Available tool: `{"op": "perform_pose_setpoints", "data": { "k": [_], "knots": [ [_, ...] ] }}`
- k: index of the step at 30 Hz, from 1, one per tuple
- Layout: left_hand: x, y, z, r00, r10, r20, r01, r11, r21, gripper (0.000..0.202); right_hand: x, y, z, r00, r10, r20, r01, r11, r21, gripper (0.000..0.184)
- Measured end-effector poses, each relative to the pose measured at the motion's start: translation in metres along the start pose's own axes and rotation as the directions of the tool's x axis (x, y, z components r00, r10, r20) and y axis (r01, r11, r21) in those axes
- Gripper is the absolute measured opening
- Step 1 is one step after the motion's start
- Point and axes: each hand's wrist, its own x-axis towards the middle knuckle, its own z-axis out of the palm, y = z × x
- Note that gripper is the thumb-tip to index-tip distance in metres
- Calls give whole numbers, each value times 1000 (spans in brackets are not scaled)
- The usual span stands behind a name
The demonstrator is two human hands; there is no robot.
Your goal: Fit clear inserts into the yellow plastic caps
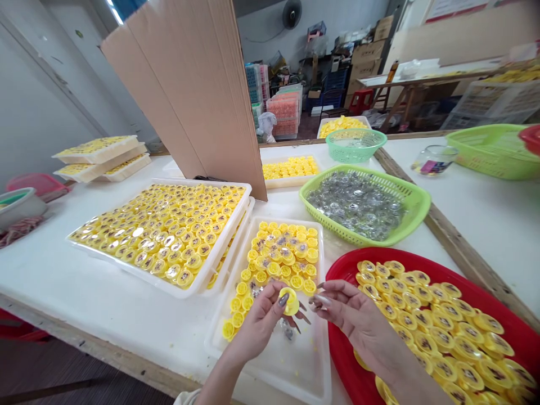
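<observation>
My left hand (261, 320) pinches a small round yellow cap (290, 301) between thumb and fingers, over a white tray (295, 365) that holds loose yellow caps (280, 256) and a few clear pieces. My right hand (352, 315) hovers just right of the cap, fingers stretched toward it, with nothing clearly in them. It lies above the edge of a red tray (341, 270) filled with several finished yellow caps (439, 326).
A large white tray of filled caps (164, 225) sits at left. A green basket of clear pieces (363, 205) stands behind. A leaning cardboard sheet (198, 84), stacked trays (101, 157), more baskets (493, 149) and a glass jar (434, 159) lie around.
</observation>
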Motion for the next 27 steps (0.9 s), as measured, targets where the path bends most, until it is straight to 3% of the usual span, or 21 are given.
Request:
{"op": "perform_pose_setpoints", "data": {
  "k": [5, 10, 15, 21, 24, 27],
  "knots": [
    [0, -1, 8, 998, -35, 47, 38, 997, -61, 32, -1, 0, 0, 998, -66, -10, 65, 997, -49, 28],
    [-1, -6, 21, 994, -57, 92, 72, 984, -161, 38, -2, 5, 6, 970, -244, 20, 244, 955, -171, 19],
    [1, -14, 39, 997, -59, -49, 47, 975, -219, 44, -1, 15, 10, 892, -449, 49, 444, 850, -285, 10],
    [-7, -15, 59, 966, -95, -242, 103, 994, 20, 64, -2, 21, 13, 811, -580, 74, 561, 735, -381, 19],
    [-12, -5, 61, 979, -100, -177, 124, 984, 127, 67, -1, 20, 11, 817, -567, 104, 559, 735, -384, 23],
    [-14, 5, 58, 995, -45, -85, 65, 966, 249, 58, -1, 21, 8, 838, -527, 141, 538, 754, -377, 5]
  ]
}}
